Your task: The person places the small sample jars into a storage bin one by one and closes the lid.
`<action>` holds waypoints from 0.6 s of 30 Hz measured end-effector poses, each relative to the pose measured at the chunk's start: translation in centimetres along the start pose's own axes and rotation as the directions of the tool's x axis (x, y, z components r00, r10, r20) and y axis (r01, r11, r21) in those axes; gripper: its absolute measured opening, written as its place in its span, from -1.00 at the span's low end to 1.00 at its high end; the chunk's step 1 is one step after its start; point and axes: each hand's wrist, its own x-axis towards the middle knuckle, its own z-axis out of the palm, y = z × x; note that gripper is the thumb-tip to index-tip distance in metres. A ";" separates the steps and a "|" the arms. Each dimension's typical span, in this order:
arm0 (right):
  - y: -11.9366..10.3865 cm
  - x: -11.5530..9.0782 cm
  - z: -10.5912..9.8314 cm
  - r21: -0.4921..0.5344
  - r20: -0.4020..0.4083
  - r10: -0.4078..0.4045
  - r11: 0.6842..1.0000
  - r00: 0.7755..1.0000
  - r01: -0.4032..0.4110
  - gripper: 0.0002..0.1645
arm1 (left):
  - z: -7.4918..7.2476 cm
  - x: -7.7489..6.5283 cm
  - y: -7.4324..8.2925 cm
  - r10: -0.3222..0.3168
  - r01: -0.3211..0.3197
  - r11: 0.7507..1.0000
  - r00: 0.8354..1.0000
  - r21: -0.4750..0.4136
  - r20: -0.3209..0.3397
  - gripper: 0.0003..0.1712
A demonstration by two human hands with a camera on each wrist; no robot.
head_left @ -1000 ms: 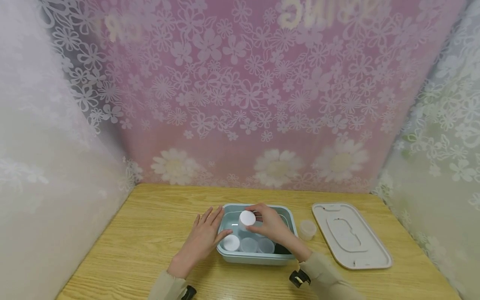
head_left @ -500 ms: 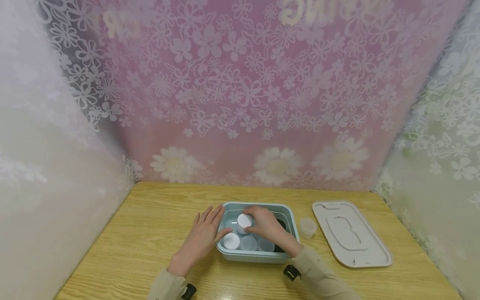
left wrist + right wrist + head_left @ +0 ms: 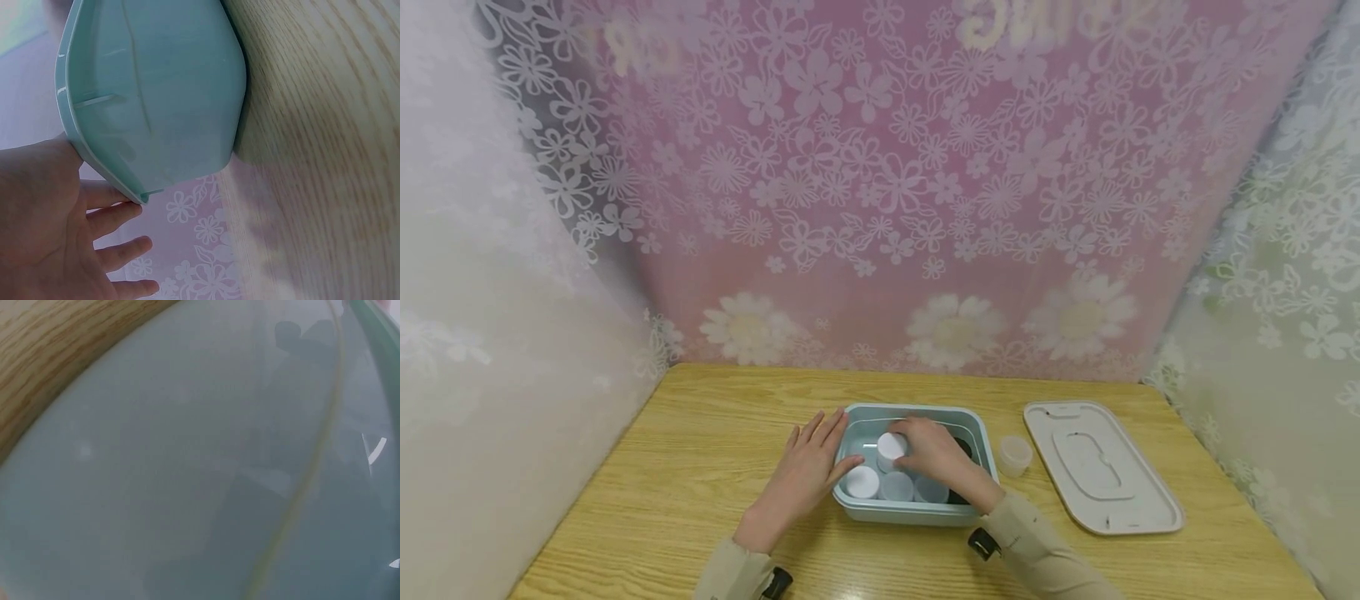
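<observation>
While the left hand (image 3: 803,472), fingers straight, rests on the left edge of the blue tub (image 3: 917,516), the right hand (image 3: 936,454) pinches a white-lidded jar (image 3: 892,450), lower inside the tub than a second ago, behind containers (image 3: 897,487) along its front edge.

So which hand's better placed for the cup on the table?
Right, probably: the right hand is nearer the cup, though it must first release the jar it grips; the left hand touches the box at its opposite end.
</observation>
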 end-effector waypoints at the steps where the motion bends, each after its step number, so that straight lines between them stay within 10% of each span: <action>1: 0.1 -0.1 -0.2 0.009 -0.001 -0.003 1.000 1.000 0.003 -0.43 | 0.0 0.0 0.0 -0.002 0.002 1.000 1.000 -0.002 0.002 -0.21; 13: 1.8 -2.1 -2.7 0.107 -0.162 0.031 0.994 0.986 -0.013 -0.49 | 0.2 0.1 0.0 -0.010 0.010 1.000 1.000 -0.015 0.003 -0.21; 18: 3.1 -3.0 -3.2 0.305 -0.236 0.017 0.951 0.972 0.057 -0.47 | 0.2 0.1 0.0 -0.007 0.007 1.000 1.000 -0.016 -0.012 -0.21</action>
